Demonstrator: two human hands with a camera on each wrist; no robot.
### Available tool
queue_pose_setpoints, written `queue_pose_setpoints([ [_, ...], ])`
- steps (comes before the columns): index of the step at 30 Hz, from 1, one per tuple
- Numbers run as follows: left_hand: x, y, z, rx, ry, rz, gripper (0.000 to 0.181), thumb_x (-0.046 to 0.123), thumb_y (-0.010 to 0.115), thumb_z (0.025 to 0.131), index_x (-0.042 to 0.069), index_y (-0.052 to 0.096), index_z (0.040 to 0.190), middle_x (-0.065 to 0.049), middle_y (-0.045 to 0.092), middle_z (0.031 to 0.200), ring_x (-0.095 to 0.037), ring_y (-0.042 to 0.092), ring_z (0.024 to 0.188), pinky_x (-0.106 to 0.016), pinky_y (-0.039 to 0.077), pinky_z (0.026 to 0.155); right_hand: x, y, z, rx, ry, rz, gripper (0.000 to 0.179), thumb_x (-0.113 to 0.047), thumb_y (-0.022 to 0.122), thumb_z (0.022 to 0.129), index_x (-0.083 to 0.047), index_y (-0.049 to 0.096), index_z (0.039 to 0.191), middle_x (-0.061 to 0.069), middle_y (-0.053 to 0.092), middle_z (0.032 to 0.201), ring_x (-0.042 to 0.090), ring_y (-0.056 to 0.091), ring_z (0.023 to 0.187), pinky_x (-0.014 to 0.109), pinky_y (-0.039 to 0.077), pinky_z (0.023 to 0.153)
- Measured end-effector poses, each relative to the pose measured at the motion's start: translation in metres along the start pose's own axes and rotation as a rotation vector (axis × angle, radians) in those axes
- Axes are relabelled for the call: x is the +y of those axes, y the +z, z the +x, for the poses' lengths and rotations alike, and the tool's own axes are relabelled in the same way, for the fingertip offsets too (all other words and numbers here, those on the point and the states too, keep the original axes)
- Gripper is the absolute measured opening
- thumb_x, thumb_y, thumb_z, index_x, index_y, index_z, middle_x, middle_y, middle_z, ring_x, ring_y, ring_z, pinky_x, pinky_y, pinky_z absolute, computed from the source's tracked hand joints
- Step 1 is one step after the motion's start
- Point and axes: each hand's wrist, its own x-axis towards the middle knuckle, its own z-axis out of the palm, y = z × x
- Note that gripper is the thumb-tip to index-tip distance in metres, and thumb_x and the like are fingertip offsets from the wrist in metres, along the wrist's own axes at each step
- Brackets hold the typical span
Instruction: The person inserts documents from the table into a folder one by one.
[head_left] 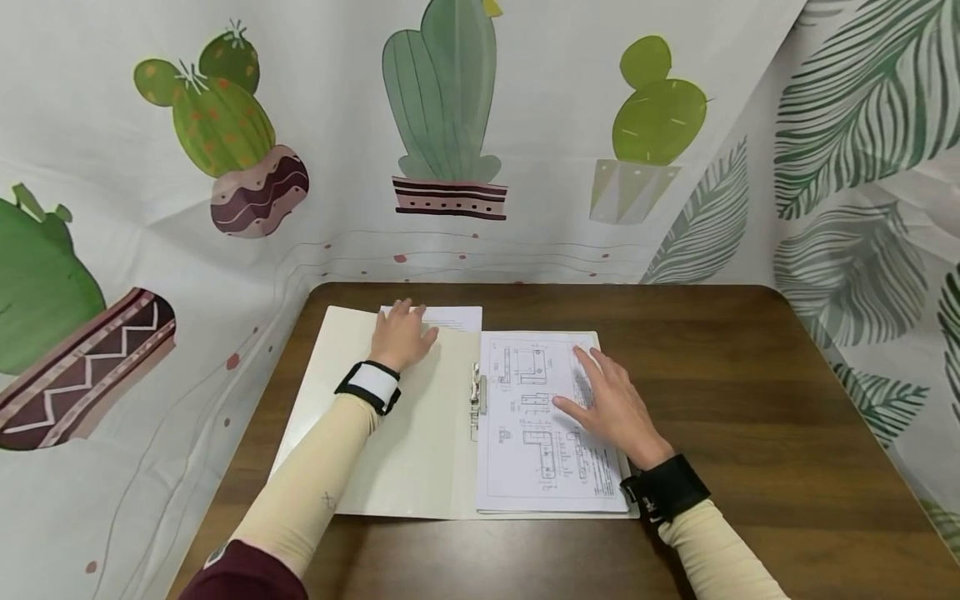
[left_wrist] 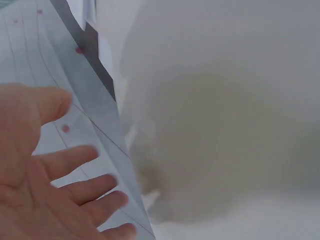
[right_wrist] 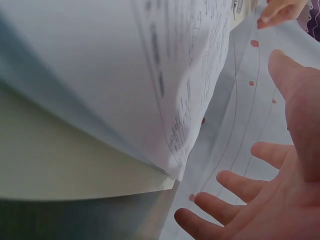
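Observation:
A cream file folder (head_left: 405,467) lies spread open on the table. On its right half is a stack of printed drawing sheets (head_left: 517,492), beside the metal clip (head_left: 477,392) at the spine. Over the top of the left cover is my left hand (head_left: 400,335), fingers extended, near a white sheet (head_left: 457,317) that shows past the cover's top edge. My right hand (head_left: 618,408) is spread over the right side of the drawings. Both palms appear with nothing in them in the wrist views, where the left hand (left_wrist: 45,175) and right hand (right_wrist: 270,185) have parted fingers.
The brown wooden table (head_left: 712,375) extends to the right of the folder. Behind it hangs a white cloth (head_left: 555,242) printed with cacti, and leaf-patterned cloth (head_left: 862,275) covers the right side.

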Motion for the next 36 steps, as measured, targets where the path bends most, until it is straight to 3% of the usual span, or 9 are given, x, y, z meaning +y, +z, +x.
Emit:
queue_pose_setpoints([
  [4, -0.01, -0.001, 0.018, 0.079, -0.07, -0.035, 0.071, 0.046, 0.055, 0.104, -0.003, 0.041, 0.154, -0.03, 0.033, 0.16, -0.046, 0.026, 0.15, -0.064, 0.018, 0.121, 0.001, 0.002, -0.003, 0.0, 0.01, 0.025, 0.093, -0.047, 0.079, 0.089, -0.01, 0.033, 0.161, 0.027, 0.032, 0.161, 0.052, 0.032, 0.144, 0.073, 0.035, 0.106],
  [9, -0.019, 0.001, 0.039, 0.151, -0.147, -0.036, 0.083, 0.059, 0.056, 0.1, -0.004, 0.041, 0.152, -0.032, 0.044, 0.15, -0.048, 0.039, 0.141, -0.064, 0.027, 0.117, 0.002, 0.005, -0.005, -0.023, 0.037, 0.033, 0.094, -0.047, 0.079, 0.089, -0.011, 0.032, 0.161, 0.026, 0.031, 0.162, 0.051, 0.031, 0.145, 0.071, 0.034, 0.107],
  [12, -0.023, 0.002, 0.049, 0.12, -0.192, -0.014, 0.088, 0.062, 0.056, 0.098, -0.005, 0.042, 0.152, -0.033, 0.048, 0.146, -0.049, 0.045, 0.137, -0.064, 0.028, 0.116, 0.001, 0.005, -0.006, -0.029, 0.048, 0.034, 0.094, -0.047, 0.079, 0.089, -0.012, 0.031, 0.162, 0.025, 0.031, 0.162, 0.05, 0.031, 0.145, 0.071, 0.035, 0.107],
  [16, -0.027, 0.003, 0.057, 0.024, -0.251, 0.015, 0.086, 0.061, 0.057, 0.098, -0.008, 0.045, 0.148, -0.033, 0.057, 0.137, -0.05, 0.052, 0.13, -0.063, 0.031, 0.115, 0.001, 0.005, -0.007, -0.027, 0.047, 0.036, 0.094, -0.046, 0.079, 0.089, -0.013, 0.03, 0.163, 0.024, 0.031, 0.162, 0.049, 0.032, 0.145, 0.071, 0.036, 0.106],
  [21, -0.033, 0.006, 0.059, -0.043, -0.311, -0.002, 0.069, 0.058, 0.06, 0.097, -0.006, 0.066, 0.122, -0.029, 0.069, 0.117, -0.046, 0.065, 0.111, -0.059, 0.047, 0.102, 0.002, 0.003, -0.009, -0.021, 0.036, 0.036, 0.093, -0.044, 0.079, 0.09, -0.014, 0.029, 0.163, 0.025, 0.033, 0.161, 0.049, 0.033, 0.145, 0.07, 0.034, 0.108],
  [25, -0.039, 0.013, 0.059, -0.054, -0.337, -0.041, 0.06, 0.056, 0.064, 0.096, -0.003, 0.07, 0.108, -0.027, 0.071, 0.113, -0.044, 0.067, 0.106, -0.057, 0.052, 0.094, 0.002, 0.002, -0.011, -0.017, 0.031, 0.039, 0.093, -0.044, 0.078, 0.09, -0.013, 0.03, 0.163, 0.026, 0.035, 0.16, 0.049, 0.034, 0.145, 0.069, 0.035, 0.109],
  [31, -0.047, 0.025, 0.061, -0.037, -0.347, -0.058, 0.059, 0.054, 0.067, 0.095, -0.004, 0.07, 0.109, -0.027, 0.07, 0.118, -0.045, 0.064, 0.115, -0.06, 0.047, 0.101, 0.003, 0.002, -0.012, -0.023, 0.038, 0.045, 0.092, -0.043, 0.078, 0.091, -0.013, 0.029, 0.163, 0.026, 0.036, 0.159, 0.048, 0.034, 0.144, 0.069, 0.035, 0.109],
  [36, -0.052, 0.032, 0.064, -0.086, -0.347, -0.086, 0.074, 0.055, 0.068, 0.093, -0.008, 0.06, 0.131, -0.033, 0.058, 0.137, -0.048, 0.049, 0.133, -0.066, 0.032, 0.113, 0.002, 0.004, -0.013, -0.026, 0.052, 0.05, 0.092, -0.041, 0.079, 0.091, -0.013, 0.029, 0.163, 0.026, 0.037, 0.159, 0.048, 0.035, 0.144, 0.068, 0.036, 0.109],
])
